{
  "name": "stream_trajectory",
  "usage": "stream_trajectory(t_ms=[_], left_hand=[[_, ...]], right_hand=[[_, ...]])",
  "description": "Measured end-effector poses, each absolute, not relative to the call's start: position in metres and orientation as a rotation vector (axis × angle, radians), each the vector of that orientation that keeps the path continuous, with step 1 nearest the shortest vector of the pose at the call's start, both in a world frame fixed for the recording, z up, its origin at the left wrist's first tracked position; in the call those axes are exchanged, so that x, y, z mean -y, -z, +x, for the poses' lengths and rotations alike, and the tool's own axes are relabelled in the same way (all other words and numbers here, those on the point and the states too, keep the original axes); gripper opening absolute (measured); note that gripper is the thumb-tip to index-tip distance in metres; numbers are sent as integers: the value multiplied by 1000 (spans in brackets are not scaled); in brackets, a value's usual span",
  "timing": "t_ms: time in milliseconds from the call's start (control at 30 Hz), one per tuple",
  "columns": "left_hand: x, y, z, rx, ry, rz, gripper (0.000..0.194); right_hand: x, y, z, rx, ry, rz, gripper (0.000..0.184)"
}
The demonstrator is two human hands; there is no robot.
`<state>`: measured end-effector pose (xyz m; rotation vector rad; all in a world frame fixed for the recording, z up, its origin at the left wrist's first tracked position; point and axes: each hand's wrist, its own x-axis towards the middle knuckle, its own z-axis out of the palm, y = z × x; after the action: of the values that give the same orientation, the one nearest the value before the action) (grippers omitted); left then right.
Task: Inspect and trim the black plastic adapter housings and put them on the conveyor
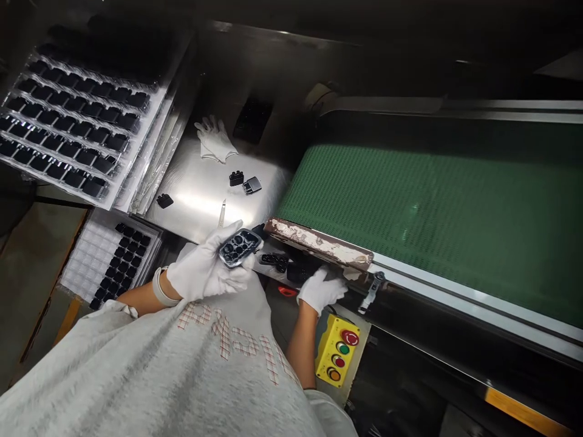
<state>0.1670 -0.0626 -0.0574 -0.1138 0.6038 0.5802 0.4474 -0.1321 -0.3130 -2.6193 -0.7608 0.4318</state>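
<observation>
My left hand (207, 267), in a white glove, is closed around a black key fob casing (239, 247) with a pale shiny rim and several rounded button openings. It holds the casing face up, in front of my shirt. To the right, my gloved right hand (322, 290) reaches below the worn conveyor edge, beside a dark shape. Its fingers look partly spread with nothing visible in them, though the tips are in shadow. Between the hands lie black parts (274, 261). Tweezers (222, 213) rest on the metal table (191, 200) beyond my left hand.
Small black pieces (236, 178) and a spare glove (215, 141) lie on the table. Stacked trays of black parts (59, 121) stand at the left, with a lower tray (86, 261) below. A green conveyor belt (437, 212) runs right, above a yellow button box (337, 352).
</observation>
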Motion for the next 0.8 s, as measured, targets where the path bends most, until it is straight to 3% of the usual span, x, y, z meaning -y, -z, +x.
stream_trajectory(t_ms=[133,267,467,600,800], left_hand=[[65,53,166,-579,-534,-87,37],[65,51,164,-555,-520,-98,31],[67,51,159,-528,-517,-59,36],[70,55,162,-620,-599,175,35],[76,59,163,-1026,-707,575,20]], right_hand=[[137,285,417,733,-414,-2561,56],[131,257,384,881,-539,-2390,45],[114,173,339,1112,-783,-1981,46],[95,98,323,1208,-856,-1381,14],[55,49,326,2156,-746,-1040,14]])
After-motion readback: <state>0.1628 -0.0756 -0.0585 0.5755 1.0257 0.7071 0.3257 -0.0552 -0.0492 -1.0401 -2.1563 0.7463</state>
